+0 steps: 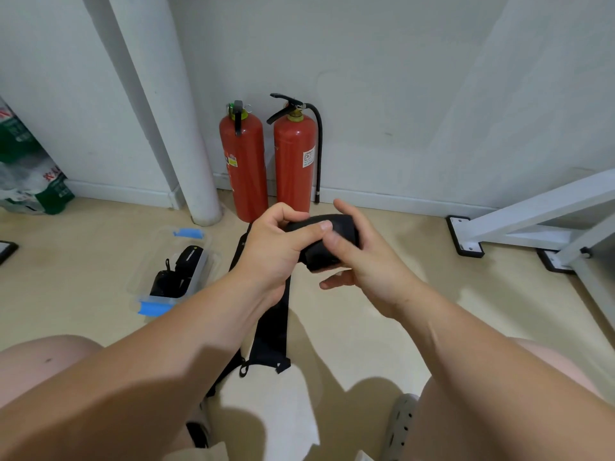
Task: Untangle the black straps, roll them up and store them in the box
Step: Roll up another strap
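Currently I see my left hand [276, 251] curled round the rolled black strap [344, 227], thumb on top; my right hand [369, 264] grips the roll's far side. The strap's tail hangs to the floor [366, 344], near the box [199, 274]

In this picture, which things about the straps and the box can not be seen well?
Head view only.
- How far the strap roll is wound: the left hand and right hand cover most of it.
- Where the loose strap ends: the left forearm hides its lower part.
- How many straps lie in the box: the black pieces merge together.
- Fire extinguisher labels: too small to read.
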